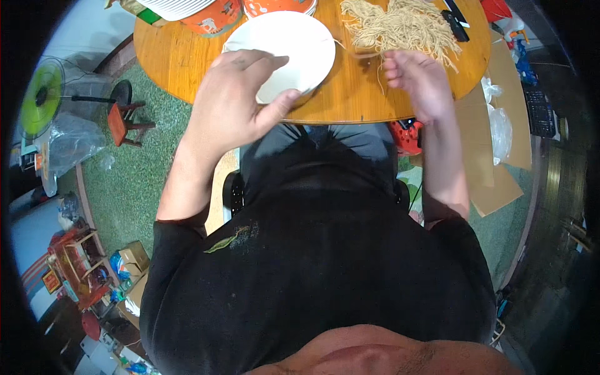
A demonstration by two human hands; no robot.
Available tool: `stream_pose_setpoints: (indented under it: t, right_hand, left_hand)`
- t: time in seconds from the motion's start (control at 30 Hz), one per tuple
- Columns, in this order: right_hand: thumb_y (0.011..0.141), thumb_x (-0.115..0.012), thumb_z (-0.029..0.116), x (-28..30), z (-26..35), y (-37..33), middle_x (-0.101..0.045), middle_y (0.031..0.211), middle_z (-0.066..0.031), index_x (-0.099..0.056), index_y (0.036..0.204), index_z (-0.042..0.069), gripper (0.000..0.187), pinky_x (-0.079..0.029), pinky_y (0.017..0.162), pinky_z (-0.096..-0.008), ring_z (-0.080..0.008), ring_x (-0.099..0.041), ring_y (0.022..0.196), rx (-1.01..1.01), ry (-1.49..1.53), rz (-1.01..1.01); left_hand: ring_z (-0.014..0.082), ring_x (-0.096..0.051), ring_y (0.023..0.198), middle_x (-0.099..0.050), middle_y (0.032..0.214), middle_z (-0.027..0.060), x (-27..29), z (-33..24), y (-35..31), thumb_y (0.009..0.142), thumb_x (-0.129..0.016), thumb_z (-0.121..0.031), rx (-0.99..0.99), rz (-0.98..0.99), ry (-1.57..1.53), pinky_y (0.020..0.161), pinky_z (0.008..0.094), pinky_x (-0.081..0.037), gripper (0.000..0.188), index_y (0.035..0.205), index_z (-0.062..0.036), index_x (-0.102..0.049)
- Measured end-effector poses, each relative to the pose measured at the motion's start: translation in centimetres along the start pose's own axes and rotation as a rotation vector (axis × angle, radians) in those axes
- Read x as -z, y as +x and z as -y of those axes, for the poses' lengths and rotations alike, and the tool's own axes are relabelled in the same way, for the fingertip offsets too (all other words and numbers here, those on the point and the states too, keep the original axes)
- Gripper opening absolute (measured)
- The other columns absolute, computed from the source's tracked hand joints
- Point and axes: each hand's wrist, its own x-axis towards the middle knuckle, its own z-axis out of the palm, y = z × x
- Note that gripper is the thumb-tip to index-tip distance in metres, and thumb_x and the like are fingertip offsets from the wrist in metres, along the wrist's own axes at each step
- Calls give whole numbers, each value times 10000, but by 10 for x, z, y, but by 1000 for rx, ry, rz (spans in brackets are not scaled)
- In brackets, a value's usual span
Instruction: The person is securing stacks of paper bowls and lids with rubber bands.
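Bare wood shows on the table [353, 94] at centre frame, between the white plate [294, 44] and the noodles [400, 25]; stacked bowls [212, 15], probably, crowd the upper left.

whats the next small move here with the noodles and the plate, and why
Probably lift a pinch of noodles across onto the plate. The right hand has its fingertips at the near edge of the pale noodles piled on the round wooden table, while the left hand grips the rim of the white plate, which shows no food on its visible part.
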Motion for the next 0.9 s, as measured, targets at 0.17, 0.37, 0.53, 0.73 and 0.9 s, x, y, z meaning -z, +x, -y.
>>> stream_pose_setpoints:
  t: [0.17,0.37,0.53,0.73,0.9]
  right_hand:
    - [1051,-610,197,-36,-24,-26,-744,995,-74,-685,1195,9,249,-585,782,-275,-146,-712,878,-123,551,256]
    - [1072,-570,223,-46,-26,-29,-730,1042,-88,-640,1197,13,254,-598,814,-270,-180,-712,906,-169,1118,379]
    - [1042,-627,173,-44,-35,-33,-713,1039,-77,-652,1189,5,225,-603,845,-260,-167,-701,939,-204,1158,241]
    - [994,-678,72,-71,-48,-48,-731,992,-90,-696,1171,-4,193,-591,810,-254,-160,-709,882,-55,909,140]
    - [998,-678,82,-84,-54,-55,-741,1045,-75,-724,1159,54,170,-579,806,-247,-136,-701,899,-9,894,113]
  left_hand:
    - [390,-704,967,-725,1038,200,-20,-43,22,817,-837,-375,126,87,-84,832,443,-556,520,1144,9,-710]
    - [363,-732,875,-726,941,224,-29,-36,26,899,-718,-123,288,203,-69,728,440,-572,236,1129,-67,-722]
    - [350,-742,892,-738,972,194,-16,-25,13,883,-699,-72,246,239,-51,747,426,-577,301,1184,-62,-714]
    - [303,-742,947,-748,1011,166,-26,-31,10,877,-767,-113,318,212,-109,812,376,-569,323,1190,-48,-718]
    - [309,-687,927,-710,977,89,-28,-34,23,734,-883,-130,-12,-103,-145,809,401,-544,369,1063,-55,-735]
